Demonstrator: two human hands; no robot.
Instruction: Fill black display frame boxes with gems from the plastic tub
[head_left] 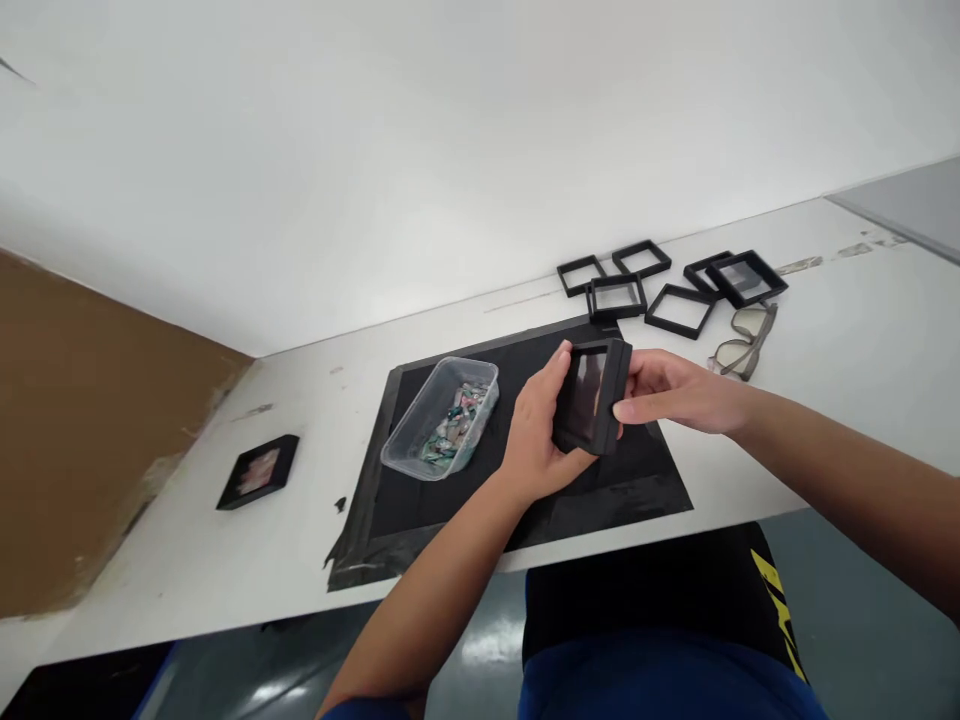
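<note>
Between both hands is a small black frame [592, 398] with a clear window, held tilted above the black mat. My left hand [536, 425] is wrapped round its left side, thumb along the lower edge. On the right side, my right hand [671, 393] pinches the frame's edge between thumb and fingers; some fingertips are hidden behind it. A clear plastic tub [409, 432] with small, shiny, mixed-colour pieces [457, 425] stands on the mat left of my left hand.
Several black frames [679, 310] lie at the back right, some overlapping. Beside them are glasses [744, 342]. Another black frame [259, 470] with a pinkish content lies at the left of the white table [315, 400]. The black mat [630, 497] is taped down. A white wall [450, 180] rises behind.
</note>
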